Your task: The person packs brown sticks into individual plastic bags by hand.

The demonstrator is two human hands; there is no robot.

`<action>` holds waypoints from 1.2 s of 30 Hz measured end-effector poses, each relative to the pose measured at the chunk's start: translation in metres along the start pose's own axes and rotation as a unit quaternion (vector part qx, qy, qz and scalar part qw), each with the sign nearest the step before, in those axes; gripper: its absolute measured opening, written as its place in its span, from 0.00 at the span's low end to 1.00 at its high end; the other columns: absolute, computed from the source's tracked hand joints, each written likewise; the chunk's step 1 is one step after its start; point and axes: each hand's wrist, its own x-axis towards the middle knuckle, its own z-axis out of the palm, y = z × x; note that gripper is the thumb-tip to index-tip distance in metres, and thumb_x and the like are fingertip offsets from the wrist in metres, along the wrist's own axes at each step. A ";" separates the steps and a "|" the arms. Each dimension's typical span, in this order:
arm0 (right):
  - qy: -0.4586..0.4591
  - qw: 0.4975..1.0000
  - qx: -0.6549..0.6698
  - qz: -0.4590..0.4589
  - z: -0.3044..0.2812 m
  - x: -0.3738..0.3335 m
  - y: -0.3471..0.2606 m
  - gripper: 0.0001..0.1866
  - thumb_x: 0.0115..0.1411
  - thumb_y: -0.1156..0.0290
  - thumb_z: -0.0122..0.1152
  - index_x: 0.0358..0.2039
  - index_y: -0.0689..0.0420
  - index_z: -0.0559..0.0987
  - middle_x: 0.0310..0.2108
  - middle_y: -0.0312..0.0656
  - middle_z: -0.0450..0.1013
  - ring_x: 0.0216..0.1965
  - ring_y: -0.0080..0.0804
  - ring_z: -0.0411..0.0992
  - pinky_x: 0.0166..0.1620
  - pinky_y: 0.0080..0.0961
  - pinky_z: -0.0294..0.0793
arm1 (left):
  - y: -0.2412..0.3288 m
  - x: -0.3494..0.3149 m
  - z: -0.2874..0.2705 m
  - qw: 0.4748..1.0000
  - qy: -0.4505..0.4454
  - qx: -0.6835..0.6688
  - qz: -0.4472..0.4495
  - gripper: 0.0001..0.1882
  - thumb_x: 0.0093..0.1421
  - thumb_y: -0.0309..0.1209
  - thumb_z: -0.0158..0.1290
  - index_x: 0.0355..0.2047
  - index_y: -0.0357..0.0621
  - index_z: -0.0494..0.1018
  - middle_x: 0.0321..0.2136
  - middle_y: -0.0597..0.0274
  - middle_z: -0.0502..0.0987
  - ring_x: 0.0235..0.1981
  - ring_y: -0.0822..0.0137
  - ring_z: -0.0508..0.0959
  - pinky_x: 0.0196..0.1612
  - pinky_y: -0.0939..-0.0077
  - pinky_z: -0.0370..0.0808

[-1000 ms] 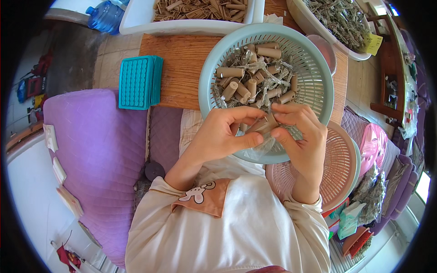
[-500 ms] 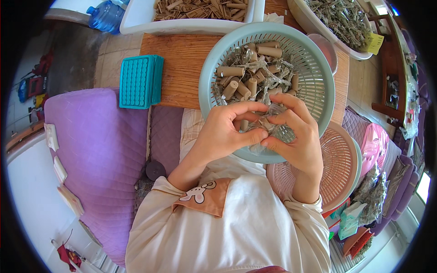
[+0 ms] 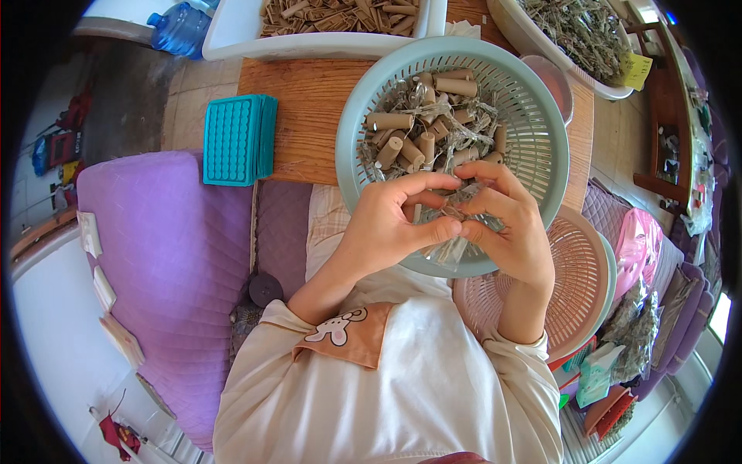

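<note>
Left hand (image 3: 390, 218) and right hand (image 3: 512, 232) come together at the thumbs, jointly pinching a crumpled bundle of clear strands (image 3: 450, 251) over the near rim of a pale green slotted basket (image 3: 347, 143). Inside it, tan cork-like cylinders (image 3: 390, 121) lie heaped among loose tangled strands (image 3: 482, 126), while a stack of teal trays (image 3: 236, 141) stands left of the basket.
</note>
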 end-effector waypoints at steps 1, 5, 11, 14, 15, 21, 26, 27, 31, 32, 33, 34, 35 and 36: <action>-0.008 1.000 0.003 0.010 -0.001 -0.001 0.001 0.10 0.40 0.75 0.64 0.24 0.60 0.74 0.41 0.46 0.67 0.41 0.42 0.67 0.42 0.31 0.67 | -0.001 0.000 0.001 1.000 0.003 0.008 0.003 0.23 0.43 0.33 0.62 0.41 0.40 0.71 0.26 0.64 0.77 0.14 0.87 0.61 0.16 0.91 0.58; 0.077 0.992 0.090 0.030 0.008 -0.002 0.008 0.13 0.44 0.73 0.63 0.33 0.59 0.75 0.42 0.46 0.66 0.41 0.35 0.68 0.43 0.26 0.68 | -0.008 0.003 0.005 0.999 0.033 0.001 0.040 0.22 0.43 0.33 0.62 0.39 0.41 0.70 0.26 0.65 0.76 0.14 0.86 0.61 0.16 0.91 0.57; 0.092 0.882 0.441 0.136 0.020 -0.001 0.008 0.20 0.55 0.67 0.55 0.46 0.64 0.69 0.43 0.44 0.67 0.42 0.25 0.67 0.44 0.19 0.66 | -0.015 0.008 0.012 0.985 0.098 -0.034 0.139 0.21 0.42 0.32 0.63 0.35 0.43 0.68 0.26 0.67 0.77 0.13 0.86 0.58 0.15 0.89 0.55; 0.075 0.935 0.322 0.131 0.020 -0.007 0.012 0.18 0.58 0.68 0.49 0.46 0.66 0.69 0.40 0.42 0.70 0.40 0.23 0.67 0.44 0.19 0.66 | -0.014 0.007 0.014 0.980 0.104 0.035 0.168 0.22 0.42 0.32 0.63 0.36 0.43 0.68 0.27 0.66 0.76 0.12 0.84 0.56 0.15 0.89 0.55; 0.075 0.935 0.322 0.131 0.020 -0.006 0.012 0.18 0.58 0.68 0.49 0.46 0.66 0.69 0.40 0.42 0.70 0.40 0.23 0.67 0.44 0.19 0.66 | -0.013 0.005 0.014 0.977 0.114 0.052 0.174 0.22 0.41 0.32 0.63 0.36 0.44 0.68 0.30 0.65 0.76 0.12 0.84 0.56 0.15 0.89 0.55; 0.090 0.964 0.214 0.127 0.020 -0.004 0.003 0.15 0.59 0.72 0.46 0.45 0.66 0.70 0.33 0.41 0.73 0.34 0.21 0.69 0.40 0.18 0.68 | -0.007 0.002 0.007 0.880 0.237 0.177 0.371 0.19 0.40 0.29 0.63 0.34 0.46 0.72 0.38 0.61 0.72 0.12 0.81 0.61 0.14 0.88 0.58; 0.027 0.990 0.072 0.117 0.021 -0.002 -0.015 0.16 0.54 0.78 0.49 0.45 0.63 0.70 0.30 0.50 0.72 0.27 0.36 0.72 0.32 0.22 0.70 | 0.000 0.003 0.008 0.796 0.225 0.366 0.426 0.15 0.40 0.24 0.59 0.33 0.45 0.75 0.36 0.64 0.74 0.20 0.73 0.74 0.20 0.82 0.71; 0.027 0.998 0.011 0.062 0.022 -0.003 -0.014 0.12 0.52 0.79 0.51 0.39 0.64 0.72 0.26 0.50 0.71 0.26 0.44 0.71 0.29 0.27 0.70 | -0.002 0.004 0.007 0.796 0.226 0.366 0.426 0.15 0.40 0.24 0.59 0.33 0.45 0.75 0.36 0.64 0.74 0.20 0.73 0.74 0.20 0.82 0.71; -0.007 0.994 -0.077 0.082 0.024 -0.005 -0.016 0.07 0.50 0.79 0.53 0.31 0.64 0.71 0.23 0.46 0.70 0.25 0.46 0.69 0.28 0.31 0.69 | -0.007 0.003 0.007 0.812 0.188 0.388 0.393 0.13 0.40 0.23 0.57 0.30 0.44 0.74 0.31 0.66 0.75 0.23 0.71 0.76 0.23 0.80 0.73; -0.001 0.992 -0.109 0.059 0.025 -0.006 -0.015 0.06 0.48 0.79 0.53 0.29 0.64 0.71 0.22 0.45 0.70 0.24 0.44 0.69 0.27 0.32 0.69 | -0.006 0.002 0.006 0.827 0.174 0.389 0.366 0.11 0.40 0.23 0.56 0.28 0.44 0.74 0.30 0.66 0.75 0.24 0.70 0.76 0.23 0.80 0.73; 0.005 0.989 -0.141 0.035 0.026 -0.006 -0.015 0.05 0.47 0.79 0.54 0.27 0.63 0.71 0.21 0.44 0.70 0.24 0.43 0.69 0.26 0.32 0.68 | -0.007 0.002 0.005 0.827 0.174 0.389 0.366 0.11 0.40 0.23 0.56 0.28 0.44 0.74 0.30 0.66 0.75 0.24 0.70 0.76 0.23 0.80 0.73; 0.005 0.989 -0.141 0.035 0.027 -0.005 -0.016 0.05 0.47 0.79 0.54 0.27 0.63 0.71 0.21 0.44 0.70 0.24 0.43 0.69 0.26 0.32 0.68 | -0.007 0.004 0.003 0.846 0.165 0.365 0.351 0.10 0.40 0.23 0.56 0.27 0.43 0.74 0.30 0.65 0.75 0.24 0.69 0.76 0.24 0.79 0.73; 0.003 0.988 -0.154 0.025 0.027 -0.005 -0.018 0.07 0.46 0.79 0.54 0.29 0.63 0.71 0.21 0.44 0.70 0.24 0.41 0.69 0.26 0.31 0.69 | -0.007 0.006 0.001 0.864 0.156 0.340 0.337 0.08 0.41 0.22 0.55 0.25 0.43 0.73 0.29 0.64 0.75 0.24 0.67 0.76 0.24 0.79 0.73; 0.001 0.986 -0.168 0.014 0.026 -0.004 -0.020 0.08 0.46 0.80 0.54 0.30 0.62 0.72 0.21 0.44 0.70 0.24 0.39 0.70 0.26 0.30 0.69 | -0.005 0.006 -0.001 0.864 0.157 0.340 0.337 0.08 0.41 0.22 0.55 0.25 0.43 0.73 0.29 0.64 0.75 0.24 0.67 0.76 0.24 0.79 0.73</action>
